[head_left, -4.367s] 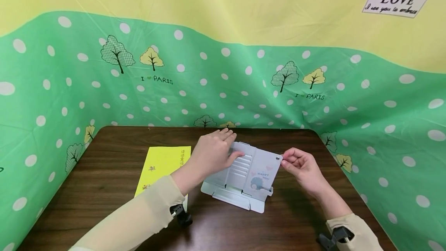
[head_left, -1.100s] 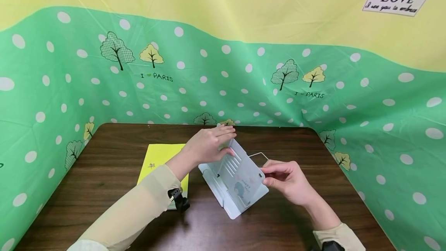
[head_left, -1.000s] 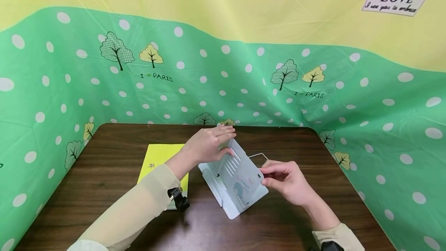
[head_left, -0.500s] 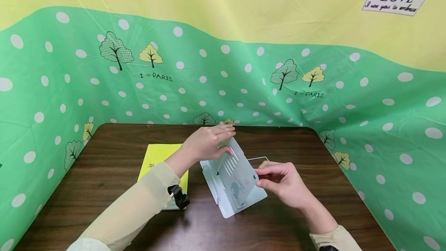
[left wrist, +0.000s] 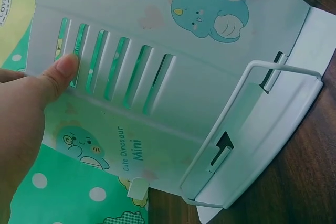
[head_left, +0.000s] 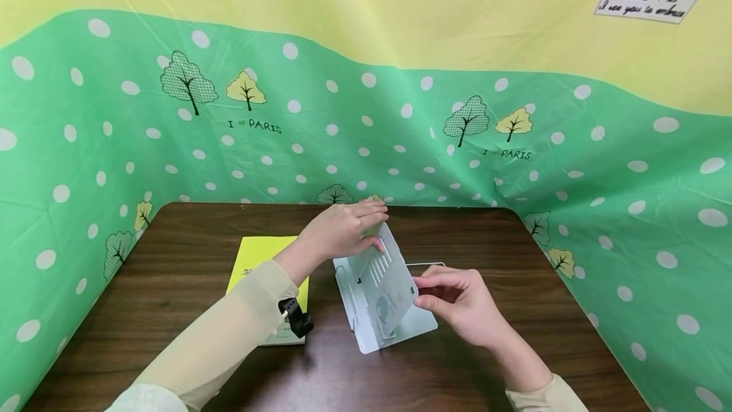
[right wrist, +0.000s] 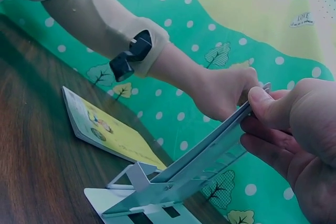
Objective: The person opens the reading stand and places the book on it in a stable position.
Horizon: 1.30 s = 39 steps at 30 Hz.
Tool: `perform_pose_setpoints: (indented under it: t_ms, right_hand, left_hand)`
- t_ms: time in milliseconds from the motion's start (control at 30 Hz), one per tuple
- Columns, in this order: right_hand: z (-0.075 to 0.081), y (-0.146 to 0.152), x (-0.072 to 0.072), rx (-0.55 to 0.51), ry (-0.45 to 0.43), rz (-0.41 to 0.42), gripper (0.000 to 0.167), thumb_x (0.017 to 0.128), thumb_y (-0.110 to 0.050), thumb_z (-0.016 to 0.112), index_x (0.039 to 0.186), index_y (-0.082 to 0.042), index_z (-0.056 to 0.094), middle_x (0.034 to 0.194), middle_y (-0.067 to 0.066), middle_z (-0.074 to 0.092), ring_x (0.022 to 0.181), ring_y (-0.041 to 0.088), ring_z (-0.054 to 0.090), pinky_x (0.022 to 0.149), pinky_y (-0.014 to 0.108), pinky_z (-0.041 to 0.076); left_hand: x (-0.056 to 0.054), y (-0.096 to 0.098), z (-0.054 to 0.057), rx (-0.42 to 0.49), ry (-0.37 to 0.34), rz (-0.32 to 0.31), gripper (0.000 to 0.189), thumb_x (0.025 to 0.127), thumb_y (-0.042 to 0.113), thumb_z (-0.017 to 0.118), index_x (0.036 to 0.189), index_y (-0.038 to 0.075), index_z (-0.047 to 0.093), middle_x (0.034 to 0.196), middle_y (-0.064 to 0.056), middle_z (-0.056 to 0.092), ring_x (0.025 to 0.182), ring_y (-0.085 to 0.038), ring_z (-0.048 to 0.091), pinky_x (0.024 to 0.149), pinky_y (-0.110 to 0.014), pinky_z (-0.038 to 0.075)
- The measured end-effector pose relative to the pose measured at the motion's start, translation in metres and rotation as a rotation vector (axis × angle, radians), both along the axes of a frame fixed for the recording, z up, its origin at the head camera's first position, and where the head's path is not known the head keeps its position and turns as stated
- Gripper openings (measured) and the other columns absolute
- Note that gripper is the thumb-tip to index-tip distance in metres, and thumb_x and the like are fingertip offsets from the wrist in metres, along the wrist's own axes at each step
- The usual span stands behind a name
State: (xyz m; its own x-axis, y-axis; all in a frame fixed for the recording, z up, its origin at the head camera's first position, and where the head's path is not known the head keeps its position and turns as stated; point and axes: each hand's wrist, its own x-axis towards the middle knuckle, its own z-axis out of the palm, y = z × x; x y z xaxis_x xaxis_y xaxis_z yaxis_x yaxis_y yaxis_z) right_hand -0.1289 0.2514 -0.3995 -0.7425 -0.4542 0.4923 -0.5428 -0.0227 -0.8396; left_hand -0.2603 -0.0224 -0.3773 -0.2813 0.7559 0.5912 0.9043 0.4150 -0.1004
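A pale bluish-white book stand (head_left: 380,285) stands on the table with its back panel tilted up from a flat base. Cartoon dinosaurs, the words "Cute Dinosaur Mini" and a row of slots show on the panel (left wrist: 173,103) in the left wrist view. My left hand (head_left: 343,229) grips the panel's upper edge, thumb on the front beside the slots and fingers over the back. At the near upper corner my right hand (head_left: 466,304) pinches the edge between thumb and fingers. A thin wire support (head_left: 429,264) sticks out behind the panel.
A yellow book (head_left: 263,250) lies left of the stand, partly covered by my left forearm; its cover also shows in the right wrist view. The dark wooden table (head_left: 189,259) ends at a green and yellow patterned cloth (head_left: 366,132).
The stand has been turned so its front faces more to the left, and its wire support has come into view. My right hand has moved left and nearer with the panel's corner.
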Motion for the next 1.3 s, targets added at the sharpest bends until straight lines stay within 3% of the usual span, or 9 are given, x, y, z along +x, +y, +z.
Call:
perform_pose_setpoints:
  t_ms: [200, 567, 800, 900, 1033, 1167, 1300]
  right_hand:
    - [-0.001, -0.005, 0.003, -0.004, 0.002, -0.031, 0.033, 0.081, 0.022, 0.079, 0.112, 0.011, 0.077, 0.099, 0.02, 0.073, 0.087, 0.017, 0.068, 0.065, 0.027, 0.058]
    - [0.001, -0.01, 0.006, -0.008, 0.034, -0.036, 0.035, 0.083, 0.021, 0.078, 0.115, 0.01, 0.076, 0.094, 0.017, 0.072, 0.077, 0.019, 0.065, 0.058, 0.028, 0.053]
    - [0.001, -0.009, 0.006, 0.01, 0.004, -0.047, 0.034, 0.083, 0.02, 0.079, 0.115, 0.01, 0.076, 0.096, 0.018, 0.073, 0.081, 0.018, 0.068, 0.064, 0.028, 0.058]
    - [0.001, -0.009, 0.006, 0.014, -0.007, -0.042, 0.033, 0.084, 0.019, 0.079, 0.116, 0.01, 0.076, 0.101, 0.019, 0.073, 0.085, 0.021, 0.072, 0.07, 0.03, 0.061]
    - [0.001, -0.01, 0.005, 0.031, -0.019, -0.048, 0.031, 0.086, 0.014, 0.081, 0.116, 0.007, 0.077, 0.106, 0.019, 0.074, 0.088, 0.026, 0.074, 0.073, 0.034, 0.063]
    - [0.002, -0.009, 0.004, 0.054, -0.017, -0.064, 0.032, 0.085, 0.014, 0.082, 0.115, 0.005, 0.077, 0.106, 0.016, 0.074, 0.088, 0.026, 0.074, 0.07, 0.033, 0.063]
    - [0.003, -0.009, 0.003, 0.066, -0.01, -0.067, 0.034, 0.083, 0.016, 0.081, 0.115, 0.004, 0.078, 0.107, 0.015, 0.074, 0.089, 0.024, 0.074, 0.07, 0.034, 0.063]
  left_hand:
    - [-0.002, 0.002, 0.003, -0.025, 0.003, -0.002, 0.055, 0.089, 0.043, 0.086, 0.127, 0.005, 0.076, 0.135, -0.01, 0.071, 0.132, -0.025, 0.063, 0.106, -0.034, 0.051]
    - [-0.002, 0.007, 0.008, -0.066, -0.015, 0.016, 0.057, 0.091, 0.047, 0.082, 0.13, 0.006, 0.075, 0.136, -0.009, 0.07, 0.132, -0.025, 0.062, 0.106, -0.035, 0.052]
    - [0.001, 0.005, 0.008, -0.086, -0.076, 0.033, 0.063, 0.092, 0.048, 0.08, 0.138, 0.006, 0.071, 0.145, -0.01, 0.064, 0.138, -0.025, 0.057, 0.111, -0.035, 0.047]
    - [0.004, 0.001, 0.006, -0.087, -0.145, 0.055, 0.07, 0.093, 0.048, 0.08, 0.146, 0.005, 0.064, 0.153, -0.01, 0.057, 0.144, -0.025, 0.051, 0.113, -0.035, 0.044]
    - [0.016, -0.004, 0.0, -0.034, -0.304, 0.097, 0.08, 0.095, 0.048, 0.079, 0.157, 0.006, 0.051, 0.164, -0.009, 0.044, 0.151, -0.024, 0.04, 0.115, -0.035, 0.041]
    - [0.036, -0.002, -0.006, 0.084, -0.483, 0.119, 0.084, 0.096, 0.05, 0.077, 0.16, 0.005, 0.045, 0.166, -0.009, 0.038, 0.151, -0.023, 0.039, 0.114, -0.036, 0.042]
    - [0.06, 0.004, -0.01, 0.204, -0.607, 0.118, 0.088, 0.096, 0.056, 0.075, 0.16, 0.004, 0.044, 0.164, -0.009, 0.04, 0.148, -0.022, 0.042, 0.115, -0.037, 0.041]
